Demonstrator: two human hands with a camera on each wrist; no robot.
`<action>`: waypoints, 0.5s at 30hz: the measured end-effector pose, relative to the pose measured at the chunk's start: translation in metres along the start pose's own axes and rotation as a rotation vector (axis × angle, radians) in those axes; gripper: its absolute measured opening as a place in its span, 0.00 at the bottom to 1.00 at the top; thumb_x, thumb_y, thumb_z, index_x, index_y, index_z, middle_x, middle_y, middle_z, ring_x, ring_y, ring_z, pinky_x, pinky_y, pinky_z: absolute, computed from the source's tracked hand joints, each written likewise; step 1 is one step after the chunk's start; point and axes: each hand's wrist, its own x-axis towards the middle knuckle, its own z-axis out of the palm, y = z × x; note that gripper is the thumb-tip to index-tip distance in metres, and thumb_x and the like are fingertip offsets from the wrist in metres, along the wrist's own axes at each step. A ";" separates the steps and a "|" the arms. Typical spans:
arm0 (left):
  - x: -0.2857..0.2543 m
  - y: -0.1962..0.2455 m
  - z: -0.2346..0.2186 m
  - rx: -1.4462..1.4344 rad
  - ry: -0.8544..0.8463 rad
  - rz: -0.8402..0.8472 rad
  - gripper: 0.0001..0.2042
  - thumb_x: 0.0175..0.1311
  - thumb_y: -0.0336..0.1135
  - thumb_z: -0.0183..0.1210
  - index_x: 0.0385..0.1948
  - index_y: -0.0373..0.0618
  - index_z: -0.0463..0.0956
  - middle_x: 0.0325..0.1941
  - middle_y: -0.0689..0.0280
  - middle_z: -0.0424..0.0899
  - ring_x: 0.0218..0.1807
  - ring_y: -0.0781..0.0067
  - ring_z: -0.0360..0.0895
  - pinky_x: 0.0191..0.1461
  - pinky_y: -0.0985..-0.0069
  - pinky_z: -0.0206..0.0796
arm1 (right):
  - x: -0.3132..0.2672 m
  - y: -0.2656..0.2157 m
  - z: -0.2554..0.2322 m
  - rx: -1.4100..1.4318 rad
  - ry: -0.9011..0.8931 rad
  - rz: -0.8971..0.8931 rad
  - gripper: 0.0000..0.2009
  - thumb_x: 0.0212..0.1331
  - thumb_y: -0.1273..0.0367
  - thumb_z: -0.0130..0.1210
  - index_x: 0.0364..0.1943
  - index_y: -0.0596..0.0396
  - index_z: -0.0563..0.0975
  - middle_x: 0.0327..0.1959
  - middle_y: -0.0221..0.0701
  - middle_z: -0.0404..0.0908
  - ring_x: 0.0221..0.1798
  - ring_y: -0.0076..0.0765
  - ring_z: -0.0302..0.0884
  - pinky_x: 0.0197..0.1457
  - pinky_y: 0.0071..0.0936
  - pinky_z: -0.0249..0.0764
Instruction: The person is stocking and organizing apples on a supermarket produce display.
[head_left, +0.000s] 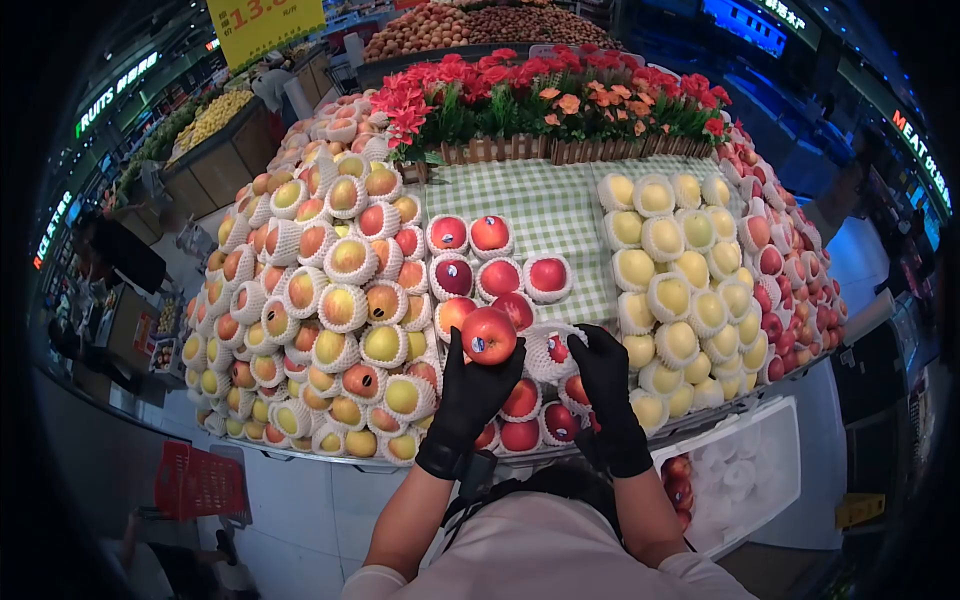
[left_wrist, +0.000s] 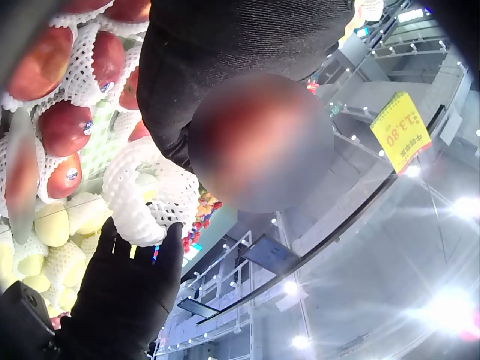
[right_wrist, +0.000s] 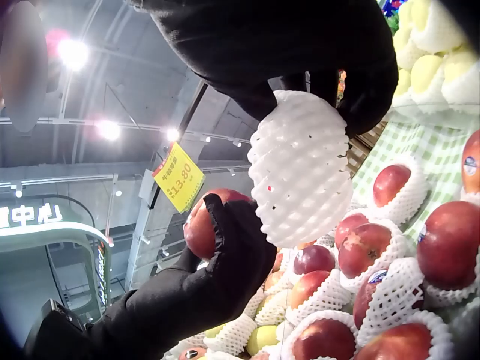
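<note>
Apple [head_left: 488,337], in front of the green checked cloth [head_left: 505,190]: the gloved left hand [head_left: 468,392] has its grip clamped round it. Right of it, the right hand [head_left: 607,385] pinches a white foam net [head_left: 545,352]. The head view shows the apple's sticker [head_left: 478,345]; the left wrist view doesn't.

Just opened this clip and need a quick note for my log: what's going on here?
A person in black gloves is at a fruit display. The left hand holds a bare red apple, while the right hand holds a white foam net beside it, with no apple visible inside. Other red apples sit in nets on a checked cloth.
</note>
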 end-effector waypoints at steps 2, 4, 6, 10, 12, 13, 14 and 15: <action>0.001 0.001 -0.005 0.045 0.006 0.012 0.16 0.67 0.34 0.54 0.56 0.54 0.71 0.57 0.71 0.76 0.62 0.68 0.72 0.68 0.42 0.54 | 0.000 0.005 -0.001 -0.079 0.050 -0.023 0.14 0.58 0.68 0.63 0.45 0.61 0.81 0.39 0.33 0.84 0.41 0.26 0.79 0.48 0.26 0.74; 0.002 0.002 -0.008 -0.007 0.001 -0.008 0.16 0.67 0.34 0.54 0.56 0.55 0.72 0.57 0.72 0.77 0.63 0.69 0.71 0.70 0.46 0.54 | -0.001 0.008 -0.002 -0.145 0.093 -0.036 0.14 0.57 0.66 0.64 0.44 0.61 0.81 0.37 0.34 0.84 0.40 0.27 0.79 0.47 0.26 0.74; 0.002 0.003 -0.008 -0.179 -0.019 -0.068 0.15 0.67 0.35 0.54 0.55 0.55 0.72 0.56 0.74 0.77 0.63 0.69 0.70 0.71 0.49 0.53 | -0.003 0.010 -0.003 -0.198 0.126 -0.041 0.15 0.56 0.65 0.65 0.43 0.60 0.82 0.36 0.34 0.83 0.38 0.28 0.79 0.46 0.26 0.74; 0.005 0.002 -0.016 -0.584 -0.068 -0.211 0.18 0.65 0.34 0.54 0.57 0.50 0.72 0.58 0.67 0.78 0.60 0.63 0.75 0.67 0.47 0.60 | -0.005 0.008 -0.008 -0.242 0.100 0.028 0.15 0.55 0.63 0.65 0.42 0.61 0.82 0.32 0.33 0.83 0.35 0.27 0.78 0.42 0.27 0.74; 0.014 0.006 -0.029 -1.357 -0.169 -0.613 0.20 0.65 0.34 0.56 0.59 0.45 0.70 0.60 0.64 0.76 0.61 0.63 0.74 0.67 0.58 0.63 | -0.002 0.021 -0.012 -0.232 0.098 0.042 0.16 0.55 0.62 0.64 0.42 0.61 0.82 0.30 0.33 0.83 0.33 0.27 0.78 0.40 0.27 0.74; 0.010 0.009 -0.018 -1.683 -0.143 -0.707 0.22 0.63 0.34 0.58 0.60 0.44 0.69 0.60 0.63 0.76 0.61 0.63 0.74 0.65 0.62 0.65 | -0.002 0.019 -0.012 -0.226 0.086 0.068 0.17 0.55 0.62 0.64 0.41 0.62 0.82 0.29 0.33 0.83 0.32 0.27 0.77 0.39 0.27 0.74; 0.003 0.012 0.002 -2.010 -0.111 -0.796 0.24 0.62 0.35 0.61 0.60 0.42 0.68 0.59 0.61 0.76 0.60 0.64 0.74 0.64 0.67 0.66 | -0.003 0.016 -0.012 -0.219 0.075 0.092 0.17 0.55 0.62 0.64 0.41 0.62 0.82 0.28 0.33 0.83 0.31 0.27 0.77 0.39 0.27 0.74; 0.001 0.011 0.006 -2.132 -0.094 -0.822 0.26 0.59 0.35 0.63 0.60 0.41 0.67 0.59 0.60 0.75 0.60 0.64 0.74 0.63 0.68 0.67 | -0.003 0.012 -0.013 -0.212 0.065 0.116 0.18 0.55 0.61 0.64 0.41 0.63 0.82 0.28 0.33 0.82 0.31 0.27 0.77 0.39 0.27 0.73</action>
